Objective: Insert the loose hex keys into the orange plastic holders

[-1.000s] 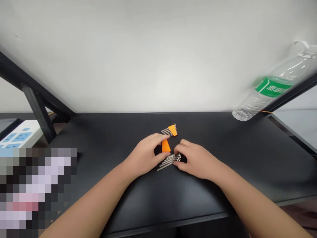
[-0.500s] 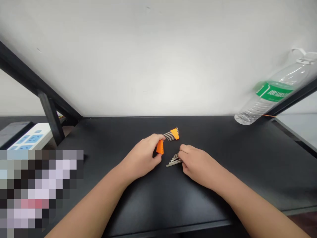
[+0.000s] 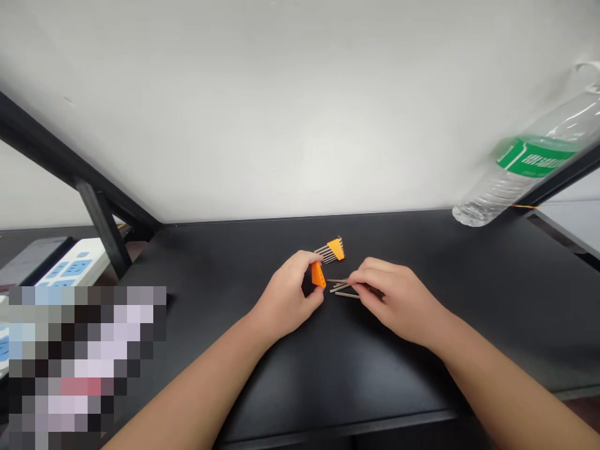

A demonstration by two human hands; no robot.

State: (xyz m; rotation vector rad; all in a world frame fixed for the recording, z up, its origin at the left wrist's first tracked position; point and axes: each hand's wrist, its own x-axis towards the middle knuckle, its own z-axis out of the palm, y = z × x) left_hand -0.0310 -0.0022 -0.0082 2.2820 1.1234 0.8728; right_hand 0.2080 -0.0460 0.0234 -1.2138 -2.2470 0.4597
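Observation:
My left hand (image 3: 293, 297) pinches an orange hex key holder (image 3: 318, 275) between thumb and fingers, its row of holes turned to the right. Closed on one thin metal hex key (image 3: 337, 280), my right hand (image 3: 396, 297) points its tip at the holder's holed side. Several loose hex keys (image 3: 345, 294) lie on the black table below that hand, their right ends partly hidden by the fingers. Just behind the left hand rests a second orange holder (image 3: 336, 249) filled with several hex keys.
A clear plastic bottle with a green label (image 3: 534, 157) stands at the back right by a black frame bar. To the left are a white power strip (image 3: 75, 265) and a dark flat device (image 3: 35, 259). A white wall (image 3: 300, 112) rises behind the black table (image 3: 290, 387).
My right hand has lifted one hex key from the bunch and brought it to the holder. The other keys lie on the table. The view has shifted slightly.

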